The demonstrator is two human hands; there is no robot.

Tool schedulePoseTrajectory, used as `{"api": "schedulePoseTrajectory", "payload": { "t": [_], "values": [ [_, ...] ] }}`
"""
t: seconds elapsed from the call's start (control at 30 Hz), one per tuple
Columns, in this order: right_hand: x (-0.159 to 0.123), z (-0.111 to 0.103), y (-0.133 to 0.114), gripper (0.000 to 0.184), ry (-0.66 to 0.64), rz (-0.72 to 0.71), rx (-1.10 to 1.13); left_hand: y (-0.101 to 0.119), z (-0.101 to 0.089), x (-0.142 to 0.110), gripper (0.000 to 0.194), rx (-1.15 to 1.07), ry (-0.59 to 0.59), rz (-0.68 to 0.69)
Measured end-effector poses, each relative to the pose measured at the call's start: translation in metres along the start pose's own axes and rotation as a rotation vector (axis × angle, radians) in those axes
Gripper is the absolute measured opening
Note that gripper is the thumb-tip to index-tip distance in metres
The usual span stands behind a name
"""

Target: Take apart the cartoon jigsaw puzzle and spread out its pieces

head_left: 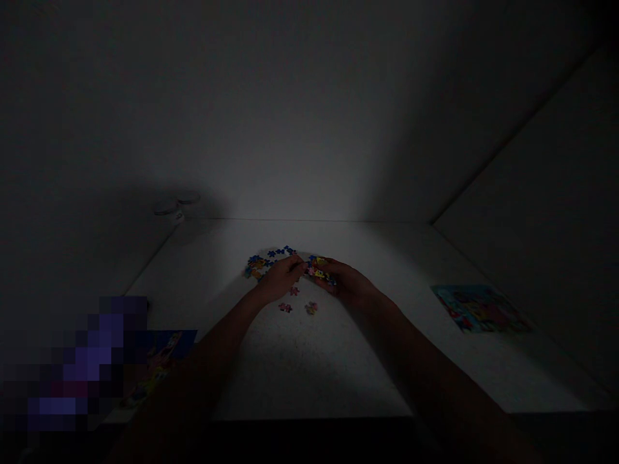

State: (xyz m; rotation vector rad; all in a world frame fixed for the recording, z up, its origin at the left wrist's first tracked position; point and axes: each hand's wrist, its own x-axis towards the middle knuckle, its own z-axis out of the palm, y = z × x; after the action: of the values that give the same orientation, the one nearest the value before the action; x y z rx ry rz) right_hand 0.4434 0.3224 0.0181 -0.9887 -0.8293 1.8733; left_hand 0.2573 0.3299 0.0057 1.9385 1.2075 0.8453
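While the right hand curls snugly around a bright jigsaw section, the left hand presses closed fingers against its left edge.

**Both Hands Drew Together Over the Table**

The left hand and right hand met near the middle of the table, fingers curled inward. The bare forearms angled up from the lower corners of the view, converging at the wrists toward the hands.

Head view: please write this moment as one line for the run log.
left hand: touching jigsaw pieces | right hand: holding them | nearby: loose pieces; printed puzzle picture
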Motion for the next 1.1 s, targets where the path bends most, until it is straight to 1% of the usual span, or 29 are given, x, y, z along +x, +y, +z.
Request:
{"api": "schedulePoseTrajectory", "payload": {
  "t": [0.1, 0.17, 0.23, 0.33, 0.37, 0.47, 0.57, 0.77, 0.87, 1.0, 1.1],
  "values": [
    [0.003, 0.001, 0.003, 0.015, 0.042, -0.081, -0.048, -0.001, 0.002, -0.001, 0.024, 0.03, 0.032, -0.012],
    [0.004, 0.001, 0.005, 0.013, 0.078, -0.102, -0.084, -0.001, 0.003, -0.002, 0.024, 0.037, 0.033, -0.021],
    [0.005, 0.001, 0.006, 0.012, 0.072, -0.103, -0.109, -0.001, 0.003, -0.003, 0.024, 0.033, 0.028, -0.025],
    [0.005, 0.0, 0.005, 0.013, 0.011, -0.112, -0.15, -0.001, 0.001, -0.002, 0.023, 0.007, 0.03, -0.014],
    [0.005, 0.0, 0.005, 0.015, 0.008, -0.106, -0.173, -0.002, 0.0, -0.002, 0.022, -0.008, 0.028, -0.009],
    [0.005, -0.002, 0.004, 0.019, 0.052, -0.064, -0.222, -0.003, 0.0, -0.001, 0.021, -0.057, 0.001, -0.003],
    [0.007, -0.003, 0.006, 0.018, 0.056, -0.069, -0.211, -0.005, 0.0, 0.0, 0.02, -0.08, -0.009, -0.009],
    [0.013, -0.009, 0.011, 0.015, 0.058, -0.106, -0.218, -0.003, -0.002, 0.002, 0.019, -0.104, 0.04, -0.023],
    [0.014, -0.01, 0.011, 0.015, 0.045, -0.119, -0.208, -0.003, -0.001, 0.001, 0.018, -0.17, 0.022, -0.063],
    [0.014, -0.012, 0.009, 0.013, 0.056, -0.092, -0.153, -0.004, 0.002, -0.001, 0.02, -0.271, -0.015, -0.128],
    [0.014, -0.013, 0.008, 0.013, 0.02, -0.101, -0.138, -0.005, 0.002, -0.001, 0.022, -0.323, -0.03, -0.157]
  ]
}}
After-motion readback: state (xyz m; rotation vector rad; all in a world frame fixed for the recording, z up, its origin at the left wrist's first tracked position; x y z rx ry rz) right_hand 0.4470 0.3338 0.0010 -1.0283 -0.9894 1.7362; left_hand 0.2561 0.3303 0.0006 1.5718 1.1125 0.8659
